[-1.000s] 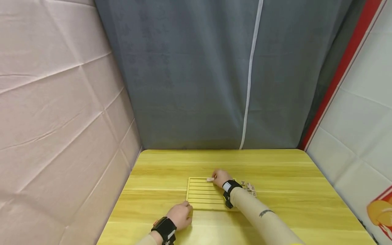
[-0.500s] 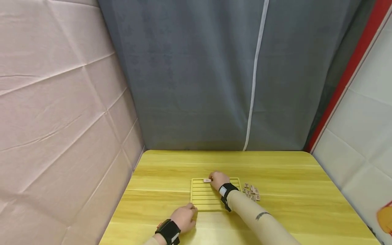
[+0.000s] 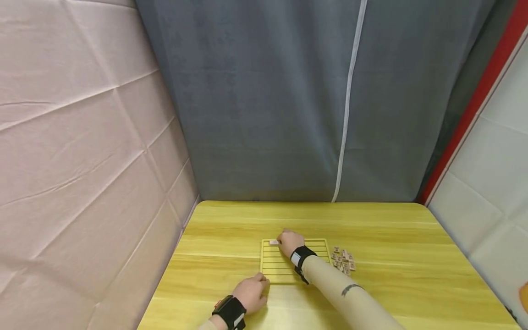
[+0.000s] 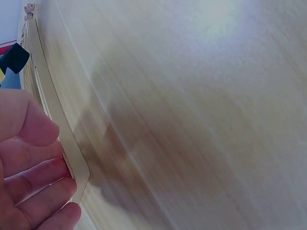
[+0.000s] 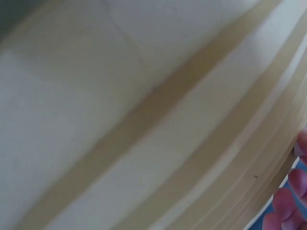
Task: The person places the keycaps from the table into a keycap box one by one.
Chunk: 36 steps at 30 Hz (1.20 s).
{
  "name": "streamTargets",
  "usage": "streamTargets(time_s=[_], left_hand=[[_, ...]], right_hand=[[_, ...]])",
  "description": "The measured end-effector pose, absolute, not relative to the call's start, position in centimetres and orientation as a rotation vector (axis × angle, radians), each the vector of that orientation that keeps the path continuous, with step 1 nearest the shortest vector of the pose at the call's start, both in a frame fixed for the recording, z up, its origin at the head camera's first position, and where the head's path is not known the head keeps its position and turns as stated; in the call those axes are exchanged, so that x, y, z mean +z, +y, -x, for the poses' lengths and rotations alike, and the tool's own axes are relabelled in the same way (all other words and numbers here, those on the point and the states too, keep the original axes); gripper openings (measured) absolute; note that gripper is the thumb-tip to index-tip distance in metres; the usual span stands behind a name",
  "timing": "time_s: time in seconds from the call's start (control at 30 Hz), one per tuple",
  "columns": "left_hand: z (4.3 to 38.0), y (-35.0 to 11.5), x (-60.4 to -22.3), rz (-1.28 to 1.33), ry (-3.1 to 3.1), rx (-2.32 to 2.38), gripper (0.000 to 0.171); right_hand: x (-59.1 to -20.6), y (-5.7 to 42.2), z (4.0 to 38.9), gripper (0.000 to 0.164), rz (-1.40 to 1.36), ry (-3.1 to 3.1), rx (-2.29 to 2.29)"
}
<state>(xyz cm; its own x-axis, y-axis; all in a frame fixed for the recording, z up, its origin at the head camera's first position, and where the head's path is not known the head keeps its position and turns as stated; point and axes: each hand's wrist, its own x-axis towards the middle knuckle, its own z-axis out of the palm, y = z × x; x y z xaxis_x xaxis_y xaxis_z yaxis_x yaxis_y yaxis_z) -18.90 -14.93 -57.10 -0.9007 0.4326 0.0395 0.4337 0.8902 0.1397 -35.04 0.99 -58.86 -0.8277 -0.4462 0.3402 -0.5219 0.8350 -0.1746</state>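
Observation:
A slatted wooden board (image 3: 280, 279) with parallel grooves lies on the table. Over its far left part, my right hand (image 3: 290, 241) pinches a small pale tile (image 3: 274, 242) at the top row. In the right wrist view the fingertips (image 5: 300, 182) show at the right edge, beyond the board's ridges (image 5: 158, 105). My left hand (image 3: 250, 293) grips the board's near left corner; thumb and fingers (image 4: 48, 191) meet its edge (image 4: 72, 153) in the left wrist view.
Several small marked tiles (image 3: 343, 261) lie in a loose pile just right of the board. The wooden table (image 3: 396, 275) runs back to a grey curtain (image 3: 264, 114). Pale cloth walls (image 3: 82, 160) stand at both sides.
My right hand has slid the tile leftward along the board's top row, toward the far left corner. The left hand stays at the near left corner. The head view has shifted slightly.

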Motion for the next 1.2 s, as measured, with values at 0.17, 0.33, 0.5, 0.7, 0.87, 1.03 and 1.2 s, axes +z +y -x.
streamTargets(time_s=[0.17, 0.33, 0.5, 0.7, 0.87, 1.03, 1.2], left_hand=[[19.1, -15.0, -57.4, 0.699, -3.045, -0.238, 0.04], [19.2, -15.0, -57.7, 0.713, -3.036, -0.247, 0.04], [19.2, -14.8, -57.7, 0.703, -3.036, -0.245, 0.041], [19.1, -15.0, -57.4, 0.679, -3.052, -0.264, 0.041], [19.2, -15.7, -56.9, 0.715, -3.046, -0.277, 0.04], [19.5, -17.1, -56.5, 0.708, -3.047, -0.301, 0.04], [20.3, -18.6, -56.6, 0.681, -3.056, -0.343, 0.038]], right_hand=[[-58.7, 0.5, 34.8, 0.017, -0.734, -2.724, 0.355], [-58.5, 0.1, 34.6, 0.011, -0.731, -2.731, 0.345], [-58.5, -0.3, 34.5, 0.011, -0.738, -2.716, 0.352], [-58.7, -0.5, 34.9, 0.001, -0.738, -2.744, 0.387], [-57.7, 1.3, 35.7, 0.02, -0.71, -2.88, 0.498], [-56.1, 4.7, 37.3, 0.023, -0.65, -3.006, 0.61], [-54.8, 9.9, 39.0, 0.02, -0.562, -3.132, 0.669]])
